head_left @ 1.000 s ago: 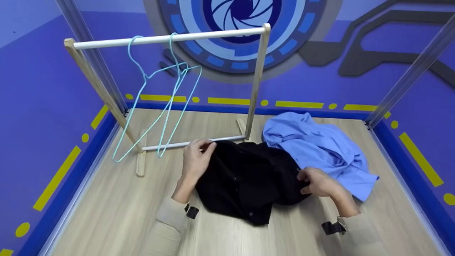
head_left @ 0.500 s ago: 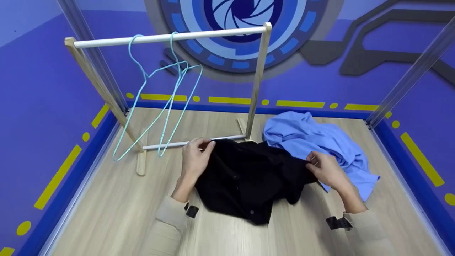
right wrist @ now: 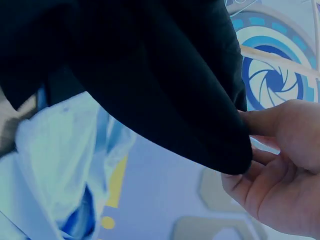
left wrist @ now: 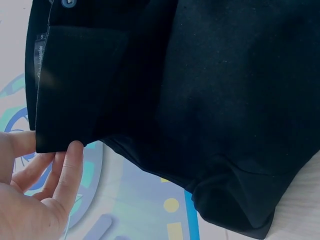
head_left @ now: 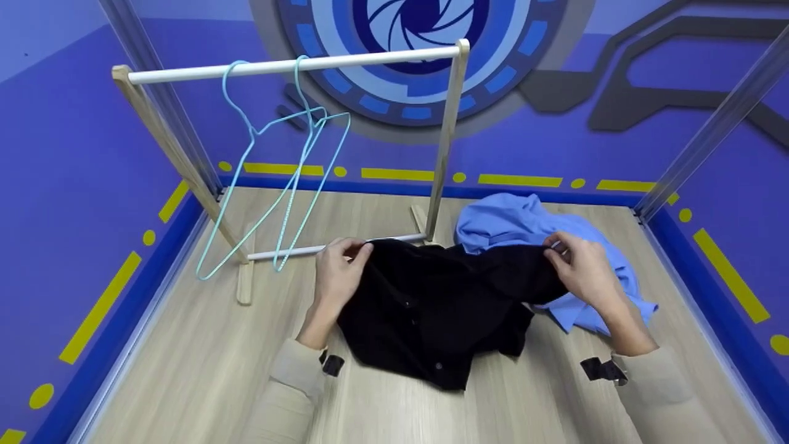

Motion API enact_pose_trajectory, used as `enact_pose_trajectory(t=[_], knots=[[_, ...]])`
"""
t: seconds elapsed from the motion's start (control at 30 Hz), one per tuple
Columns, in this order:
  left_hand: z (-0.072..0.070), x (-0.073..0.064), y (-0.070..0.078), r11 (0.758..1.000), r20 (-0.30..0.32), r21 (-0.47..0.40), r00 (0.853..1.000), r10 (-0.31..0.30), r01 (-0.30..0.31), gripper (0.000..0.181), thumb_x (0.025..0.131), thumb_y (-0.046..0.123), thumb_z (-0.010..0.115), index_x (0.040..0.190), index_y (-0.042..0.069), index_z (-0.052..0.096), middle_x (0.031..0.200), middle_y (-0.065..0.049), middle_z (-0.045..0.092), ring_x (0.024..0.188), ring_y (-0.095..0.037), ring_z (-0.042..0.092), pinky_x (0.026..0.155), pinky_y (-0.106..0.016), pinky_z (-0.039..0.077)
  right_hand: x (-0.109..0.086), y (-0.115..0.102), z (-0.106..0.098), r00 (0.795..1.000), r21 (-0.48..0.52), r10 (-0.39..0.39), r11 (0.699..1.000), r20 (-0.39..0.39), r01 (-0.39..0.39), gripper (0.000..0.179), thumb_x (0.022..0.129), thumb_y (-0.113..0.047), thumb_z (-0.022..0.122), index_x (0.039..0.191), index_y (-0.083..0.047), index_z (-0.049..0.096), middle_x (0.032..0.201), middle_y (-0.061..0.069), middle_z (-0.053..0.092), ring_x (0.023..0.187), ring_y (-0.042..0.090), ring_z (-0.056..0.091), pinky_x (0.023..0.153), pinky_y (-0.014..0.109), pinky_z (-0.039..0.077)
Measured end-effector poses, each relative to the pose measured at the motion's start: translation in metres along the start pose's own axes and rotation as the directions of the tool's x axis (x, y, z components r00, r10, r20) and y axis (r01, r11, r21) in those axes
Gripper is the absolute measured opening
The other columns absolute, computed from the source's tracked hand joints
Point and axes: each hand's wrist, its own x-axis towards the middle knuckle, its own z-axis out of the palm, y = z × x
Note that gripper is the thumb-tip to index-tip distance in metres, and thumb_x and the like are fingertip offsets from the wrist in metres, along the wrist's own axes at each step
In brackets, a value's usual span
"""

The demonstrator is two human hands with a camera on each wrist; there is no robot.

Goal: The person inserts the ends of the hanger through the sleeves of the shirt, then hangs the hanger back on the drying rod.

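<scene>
A black shirt (head_left: 444,308) with small buttons is spread between my two hands, its lower part lying on the wooden surface. My left hand (head_left: 339,271) pinches its upper left edge; in the left wrist view, thumb and fingers grip a square corner of the black cloth, close to a small label (left wrist: 39,60). On the other side my right hand (head_left: 582,268) pinches a raised part of the shirt. The right wrist view has that hand (right wrist: 290,165) holding a drooping fold by its rounded end. A crumpled light blue cloth garment (head_left: 598,246) lies behind and below the right hand.
At the back left stands a wooden rack (head_left: 450,135) with a white top rail (head_left: 382,60). Two pale turquoise hangers (head_left: 249,145) hang from the rail, left of centre. Blue printed walls (head_left: 74,154) enclose the wooden surface (head_left: 203,370) on the left, back and right.
My right hand has moved up and to the right, lifting that side of the black shirt off the surface and across the blue garment. The left hand stays nearly still.
</scene>
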Motion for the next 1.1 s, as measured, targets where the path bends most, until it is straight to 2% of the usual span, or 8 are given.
enact_pose_trajectory(t=[0.2, 0.33, 0.5, 0.67, 0.8, 0.87, 0.93, 1.1], knots=[[0.000, 0.001, -0.001, 1.000, 0.001, -0.009, 1.000, -0.007, 0.007, 0.010, 0.093, 0.013, 0.078, 0.091, 0.004, 0.078, 0.088, -0.005, 0.072, 0.080, -0.019, 0.069, 0.073, -0.036, 0.058, 0.016, -0.010, -0.014, 0.985, -0.070, -0.099, 0.993, -0.139, 0.090, 0.009, 0.093, 0.010, 0.067, 0.097, 0.003, 0.070, 0.084, 0.021, 0.071, 0.070, 0.037, 0.067, 0.064, 0.052, 0.051], [-0.001, 0.002, 0.000, 1.000, -0.001, -0.013, 1.000, -0.012, 0.012, 0.009, 0.093, 0.013, 0.078, 0.092, 0.004, 0.078, 0.088, -0.005, 0.072, 0.079, -0.019, 0.069, 0.073, -0.036, 0.058, 0.022, -0.012, -0.017, 0.973, -0.085, -0.133, 0.989, -0.187, 0.119, 0.009, 0.093, 0.011, 0.067, 0.096, 0.004, 0.070, 0.086, 0.022, 0.071, 0.074, 0.039, 0.068, 0.066, 0.053, 0.052], [0.000, 0.003, 0.002, 1.000, 0.007, -0.004, 1.000, -0.009, 0.009, 0.010, 0.092, 0.014, 0.078, 0.091, 0.003, 0.078, 0.088, -0.005, 0.072, 0.079, -0.018, 0.068, 0.072, -0.035, 0.058, 0.019, -0.008, -0.010, 0.986, -0.097, -0.092, 0.992, -0.141, 0.079, 0.008, 0.092, 0.008, 0.069, 0.096, 0.002, 0.072, 0.083, 0.020, 0.072, 0.070, 0.037, 0.067, 0.062, 0.052, 0.051], [0.001, 0.004, 0.005, 1.000, 0.010, 0.001, 1.000, 0.000, 0.000, 0.011, 0.091, 0.014, 0.079, 0.091, 0.004, 0.078, 0.088, -0.005, 0.073, 0.079, -0.017, 0.069, 0.071, -0.034, 0.059, 0.013, 0.001, 0.002, 1.000, -0.131, -0.007, 0.991, -0.020, 0.004, 0.007, 0.092, 0.003, 0.070, 0.098, 0.000, 0.073, 0.083, 0.018, 0.072, 0.067, 0.033, 0.065, 0.059, 0.050, 0.049], [0.002, 0.004, 0.007, 1.000, 0.013, 0.002, 1.000, 0.007, -0.007, 0.011, 0.091, 0.015, 0.080, 0.090, 0.005, 0.079, 0.087, -0.004, 0.072, 0.077, -0.016, 0.069, 0.069, -0.033, 0.058, 0.006, 0.007, 0.010, 0.991, -0.121, 0.043, 0.992, 0.123, -0.028, 0.009, 0.092, -0.002, 0.071, 0.100, 0.001, 0.072, 0.083, 0.015, 0.072, 0.071, 0.032, 0.067, 0.062, 0.051, 0.052], [0.002, 0.003, 0.008, 1.000, 0.019, 0.002, 1.000, 0.008, -0.008, 0.011, 0.091, 0.016, 0.080, 0.090, 0.005, 0.079, 0.086, -0.004, 0.072, 0.077, -0.016, 0.068, 0.069, -0.033, 0.058, 0.002, 0.008, 0.015, 0.986, -0.109, 0.058, 0.993, 0.158, -0.041, 0.013, 0.091, -0.004, 0.073, 0.103, 0.002, 0.071, 0.085, 0.014, 0.072, 0.074, 0.033, 0.068, 0.064, 0.052, 0.053], [0.003, 0.002, 0.009, 1.000, 0.027, 0.001, 1.000, 0.005, -0.005, 0.011, 0.091, 0.016, 0.080, 0.091, 0.005, 0.079, 0.086, -0.004, 0.072, 0.077, -0.016, 0.068, 0.069, -0.033, 0.058, 0.000, 0.007, 0.021, 0.987, -0.090, 0.054, 0.995, 0.149, -0.041, 0.015, 0.091, -0.004, 0.074, 0.105, 0.002, 0.071, 0.088, 0.015, 0.072, 0.076, 0.033, 0.068, 0.066, 0.053, 0.054], [0.005, 0.001, 0.010, 1.000, 0.047, -0.003, 0.999, 0.003, -0.003, 0.011, 0.092, 0.016, 0.080, 0.092, 0.006, 0.079, 0.086, -0.002, 0.072, 0.077, -0.015, 0.068, 0.069, -0.032, 0.058, -0.002, 0.000, 0.038, 0.999, -0.025, -0.037, 0.999, 0.002, 0.037, 0.008, 0.093, -0.005, 0.074, 0.099, -0.001, 0.072, 0.090, 0.011, 0.071, 0.076, 0.026, 0.066, 0.066, 0.045, 0.053]])
